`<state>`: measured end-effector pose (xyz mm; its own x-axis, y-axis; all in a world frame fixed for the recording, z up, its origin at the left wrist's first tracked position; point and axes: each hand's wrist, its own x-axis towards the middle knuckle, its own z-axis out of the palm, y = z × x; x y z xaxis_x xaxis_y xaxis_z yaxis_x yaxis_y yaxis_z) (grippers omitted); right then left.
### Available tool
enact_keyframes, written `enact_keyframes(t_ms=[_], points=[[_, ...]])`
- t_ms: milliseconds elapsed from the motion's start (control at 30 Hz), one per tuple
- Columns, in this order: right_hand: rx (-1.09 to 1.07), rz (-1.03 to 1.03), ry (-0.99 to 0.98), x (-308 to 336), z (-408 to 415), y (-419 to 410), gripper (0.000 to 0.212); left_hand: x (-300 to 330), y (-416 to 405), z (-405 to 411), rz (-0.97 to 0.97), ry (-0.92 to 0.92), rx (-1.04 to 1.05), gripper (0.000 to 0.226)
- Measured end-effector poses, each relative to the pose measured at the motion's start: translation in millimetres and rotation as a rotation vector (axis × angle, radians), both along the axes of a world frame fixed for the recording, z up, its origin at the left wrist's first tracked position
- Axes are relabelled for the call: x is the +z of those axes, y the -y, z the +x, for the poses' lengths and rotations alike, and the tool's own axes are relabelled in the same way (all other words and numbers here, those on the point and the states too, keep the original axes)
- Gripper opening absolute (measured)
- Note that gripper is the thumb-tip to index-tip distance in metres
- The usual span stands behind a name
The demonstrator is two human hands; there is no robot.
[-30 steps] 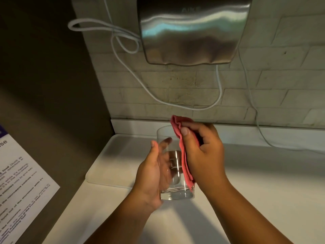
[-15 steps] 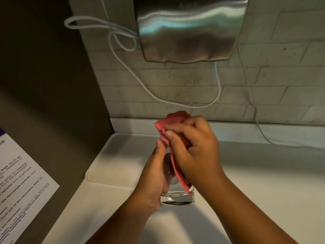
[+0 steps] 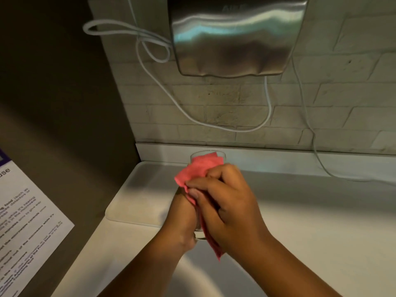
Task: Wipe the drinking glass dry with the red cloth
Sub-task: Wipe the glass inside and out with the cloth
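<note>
Drinking glass (image 3: 207,155), upright above the white surface (image 3: 310,221), is being gripped by the left hand (image 3: 182,219); the right hand (image 3: 227,206) fingers are pressing the red cloth (image 3: 198,170) over its rim. Wiping appears underway, unfinished.

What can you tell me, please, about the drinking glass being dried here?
The drinking glass is clear, colourless and straight-walled, apparently plain glass. Only its round rim and a sliver of its base show; both hands cover the rest. It is held roughly upright above the white counter. The left hand grips its left side, and the right hand presses the red cloth against it, with cloth bunched at the rim. Whether it is still wet cannot be told.
</note>
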<state>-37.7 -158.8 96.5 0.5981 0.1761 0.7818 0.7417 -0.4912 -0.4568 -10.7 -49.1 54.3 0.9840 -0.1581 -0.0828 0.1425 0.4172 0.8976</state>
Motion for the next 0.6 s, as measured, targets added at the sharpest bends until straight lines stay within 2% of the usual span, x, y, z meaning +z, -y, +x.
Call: enact_keyframes(t_ms=[100, 200, 267, 433, 600], points=[[-0.094, 0.156, -0.023, 15, 22, 7, 0.013, 0, 6, -1, -0.052, 0.023, 0.009, 0.047], [-0.067, 0.497, -0.190, 21, 40, 10, 0.021, 4, 6, -4, -0.072, 0.035, -0.002, 0.068], [-0.030, 0.628, -0.288, 16, 47, 10, 0.022, 5, 3, -5, -0.103, 0.032, -0.015, 0.075], [-0.110, 0.679, -0.574, -10, 61, 24, 0.015, 12, 1, -1, -0.189, 0.101, -0.112, 0.080], [0.009, 0.891, -0.652, -38, 51, 54, 0.019, 15, -8, 14, -0.162, 0.111, -0.097, 0.084]])
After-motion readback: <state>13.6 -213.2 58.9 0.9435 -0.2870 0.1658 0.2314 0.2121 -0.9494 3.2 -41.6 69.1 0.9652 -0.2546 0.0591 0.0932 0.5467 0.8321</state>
